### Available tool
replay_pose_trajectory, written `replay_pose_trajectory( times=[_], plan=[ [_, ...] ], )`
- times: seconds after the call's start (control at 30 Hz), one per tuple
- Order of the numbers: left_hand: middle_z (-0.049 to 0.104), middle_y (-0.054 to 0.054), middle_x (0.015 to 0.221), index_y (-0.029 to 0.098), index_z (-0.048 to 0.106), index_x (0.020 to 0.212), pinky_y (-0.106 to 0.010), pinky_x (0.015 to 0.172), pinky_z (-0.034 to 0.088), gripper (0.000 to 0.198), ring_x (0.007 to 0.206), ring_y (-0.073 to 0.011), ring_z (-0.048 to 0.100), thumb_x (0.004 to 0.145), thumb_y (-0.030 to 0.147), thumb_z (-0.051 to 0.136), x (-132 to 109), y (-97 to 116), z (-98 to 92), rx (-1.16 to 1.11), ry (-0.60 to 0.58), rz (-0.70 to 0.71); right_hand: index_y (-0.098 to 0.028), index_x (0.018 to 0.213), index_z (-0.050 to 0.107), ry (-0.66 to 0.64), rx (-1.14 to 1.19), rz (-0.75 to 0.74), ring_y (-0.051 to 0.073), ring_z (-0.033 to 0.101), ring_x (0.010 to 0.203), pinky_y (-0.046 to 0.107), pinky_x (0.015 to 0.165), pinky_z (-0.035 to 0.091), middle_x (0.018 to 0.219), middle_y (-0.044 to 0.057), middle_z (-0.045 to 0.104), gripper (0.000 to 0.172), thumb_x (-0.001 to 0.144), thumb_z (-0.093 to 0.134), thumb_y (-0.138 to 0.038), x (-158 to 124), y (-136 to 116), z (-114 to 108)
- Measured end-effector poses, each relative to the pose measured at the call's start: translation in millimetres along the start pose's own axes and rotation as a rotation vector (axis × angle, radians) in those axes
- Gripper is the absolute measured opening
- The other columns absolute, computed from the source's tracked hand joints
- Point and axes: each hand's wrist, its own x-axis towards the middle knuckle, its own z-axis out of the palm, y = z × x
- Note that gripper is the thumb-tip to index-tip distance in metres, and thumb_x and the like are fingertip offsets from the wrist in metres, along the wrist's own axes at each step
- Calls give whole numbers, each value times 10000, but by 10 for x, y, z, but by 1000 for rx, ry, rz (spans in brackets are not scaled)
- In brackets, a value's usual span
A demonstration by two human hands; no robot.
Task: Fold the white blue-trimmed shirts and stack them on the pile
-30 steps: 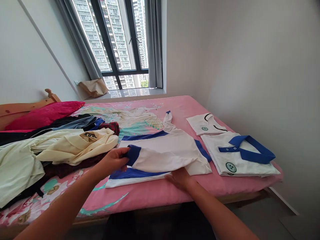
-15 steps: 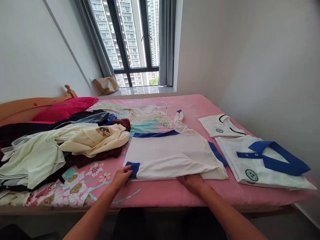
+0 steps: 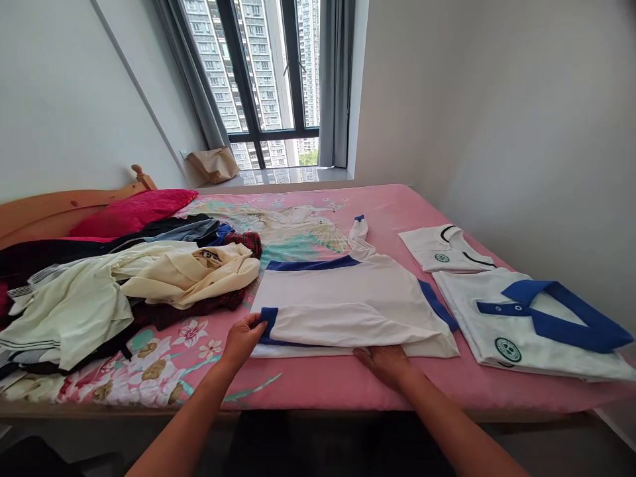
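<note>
Left hand [image 3: 242,342] pinching white shirt's [image 3: 322,285] cuff [image 3: 269,322] near bed's [image 3: 328,387] front edge; right hand [image 3: 386,364] at sleeve [image 3: 325,324] (grip: can't tell).

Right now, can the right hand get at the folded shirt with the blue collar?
Probably yes. The right hand is at the sleeve's near edge, and the blue-collared shirt lies off to its right. Only flat cloth shows between them; it would likely leave the sleeve first.
</note>
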Motion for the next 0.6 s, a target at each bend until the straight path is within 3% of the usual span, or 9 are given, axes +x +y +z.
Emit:
replay_pose_trajectory(
  times=[0.17, 0.37, 0.47, 0.53, 0.6],
  plan=[
    [700, 5, 685, 186, 689, 764, -262, 611, 459, 257, 668, -195, 627, 613, 373, 595, 11, -174, 86, 100, 1, -46, -209, 1436, 269, 50, -2, -30, 291, 135, 1389, 457, 1135, 109, 1504, 63, 205, 748, 842, 322, -660, 8, 20, 24],
    [691, 3, 730, 208, 656, 890, -283, 670, 464, 279, 720, -201, 638, 635, 258, 555, 70, -239, 86, 263, 52, -68, -219, 1442, 256, 99, 12, -71, 270, 115, 1395, 427, 1142, 94, 1513, 36, 189, 741, 840, 352, -640, 5, 10, -7],
    [680, -71, 915, 197, 621, 998, -386, 804, 441, 393, 923, -285, 607, 612, 183, 555, 49, -177, 110, 384, 147, -83, -231, 1443, 250, 89, 29, -53, 273, 110, 1396, 432, 1141, 99, 1519, 22, 174, 749, 832, 358, -649, 0, 1, -41],
    [614, -117, 1124, 197, 572, 1108, -457, 907, 379, 462, 1094, -326, 517, 648, 177, 540, 21, -51, 189, 486, 245, 6, -236, 1445, 243, 98, 38, -50, 273, 99, 1397, 431, 1143, 87, 1524, 19, 150, 761, 824, 371, -657, -1, -4, -59],
    [564, -98, 1223, 221, 559, 1132, -451, 967, 341, 414, 1164, -300, 465, 722, 204, 508, 6, 155, 334, 559, 247, 202, -252, 1445, 240, 103, 49, -61, 269, 89, 1399, 432, 1144, 77, 1526, 8, 137, 757, 822, 375, -660, -1, -8, -78]
  ],
)
